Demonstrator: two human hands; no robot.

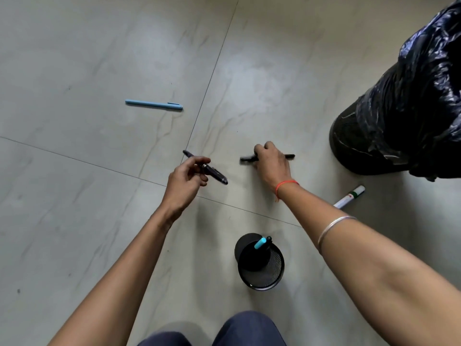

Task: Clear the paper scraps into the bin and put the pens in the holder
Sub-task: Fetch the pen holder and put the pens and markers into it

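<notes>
My left hand (185,179) holds a dark glossy pen (214,173) above the grey tiled floor. My right hand (270,162) is closed over a black pen (247,158) that lies on the floor, its ends sticking out on both sides. A light blue pen (154,105) lies on the floor far to the left. A white marker with a green cap (350,196) lies to the right, partly hidden by my right forearm. The black mesh holder (264,270) stands near me with a blue-tipped pen (260,243) and a dark one in it. No paper scraps are visible.
A bin lined with a black plastic bag (399,108) stands at the right, close to the black pen. My knees in dark blue trousers (249,330) show at the bottom edge. Tile joints cross the floor.
</notes>
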